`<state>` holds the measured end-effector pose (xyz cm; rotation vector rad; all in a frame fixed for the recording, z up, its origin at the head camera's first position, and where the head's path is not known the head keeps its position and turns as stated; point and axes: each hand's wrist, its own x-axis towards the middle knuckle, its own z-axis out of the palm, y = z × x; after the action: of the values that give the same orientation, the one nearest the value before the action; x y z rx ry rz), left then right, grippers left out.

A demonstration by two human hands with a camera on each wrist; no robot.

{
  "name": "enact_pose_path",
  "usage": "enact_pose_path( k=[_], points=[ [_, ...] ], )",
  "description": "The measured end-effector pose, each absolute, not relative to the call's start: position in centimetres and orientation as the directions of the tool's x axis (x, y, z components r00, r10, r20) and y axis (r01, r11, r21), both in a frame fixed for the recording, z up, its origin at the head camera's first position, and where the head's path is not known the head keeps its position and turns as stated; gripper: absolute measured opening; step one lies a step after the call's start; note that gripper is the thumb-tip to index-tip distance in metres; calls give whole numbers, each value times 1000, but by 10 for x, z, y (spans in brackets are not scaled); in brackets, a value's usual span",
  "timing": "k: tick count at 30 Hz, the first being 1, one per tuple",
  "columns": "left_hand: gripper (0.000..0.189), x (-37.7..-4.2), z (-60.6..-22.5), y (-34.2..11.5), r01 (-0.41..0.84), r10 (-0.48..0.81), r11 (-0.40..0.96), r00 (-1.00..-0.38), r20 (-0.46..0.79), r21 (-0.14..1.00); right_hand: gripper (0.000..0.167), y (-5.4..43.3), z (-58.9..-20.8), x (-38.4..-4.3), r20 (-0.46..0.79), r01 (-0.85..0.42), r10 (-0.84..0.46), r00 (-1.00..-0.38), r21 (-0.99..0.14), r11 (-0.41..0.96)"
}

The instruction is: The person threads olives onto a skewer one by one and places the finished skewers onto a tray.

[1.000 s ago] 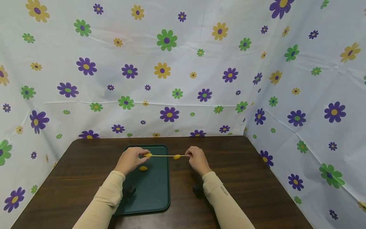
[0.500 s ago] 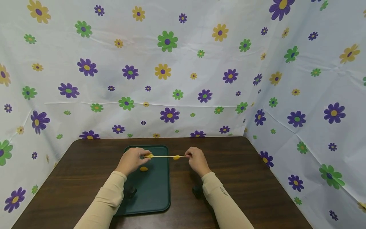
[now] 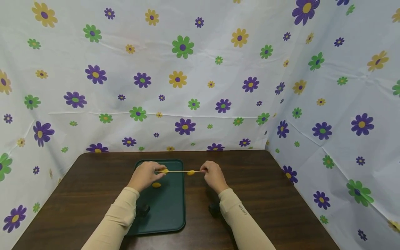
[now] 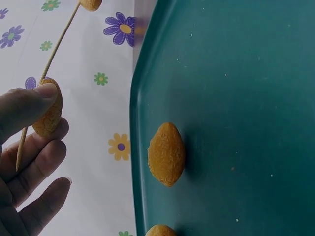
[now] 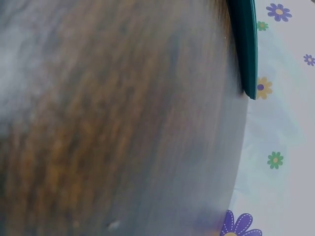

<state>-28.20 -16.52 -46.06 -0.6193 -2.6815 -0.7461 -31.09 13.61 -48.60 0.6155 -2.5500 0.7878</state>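
Observation:
My left hand pinches an oval yellow-brown piece, fruit-like, between thumb and fingers over the dark green tray. A thin wooden skewer runs through or along that piece, its pointed tip showing past it in the left wrist view. On the skewer farther right sits a second yellow piece. The skewer's other end is pinched by my right hand, above the table right of the tray. A loose oval piece lies in the tray. The right wrist view does not show the hand.
Another piece is partly cut off in the left wrist view. The dark wooden table extends on both sides of the tray. Flower-print cloth hangs behind it and at the sides. Dark wrist cameras sit below the wrists.
My right hand has shifted slightly left, and the second piece on the skewer has moved left with it. The left hand keeps its pinch, almost in place.

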Motion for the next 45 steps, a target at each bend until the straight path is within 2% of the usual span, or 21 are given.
enact_pose_path(
  k=[28,35,45],
  points=[
    [20,-280,-462,-160,511,349,751,-845,406,418,16,129,-484,-306,464,-499,-287,-838,-440,747],
    [20,-281,-462,-157,487,340,763,-861,378,424,19,129,-485,-305,492,-522,-294,-819,-427,739],
    [20,-281,-463,-154,486,339,760,-863,373,433,18,127,-484,-304,471,-501,-282,-836,-446,741]
  ],
)
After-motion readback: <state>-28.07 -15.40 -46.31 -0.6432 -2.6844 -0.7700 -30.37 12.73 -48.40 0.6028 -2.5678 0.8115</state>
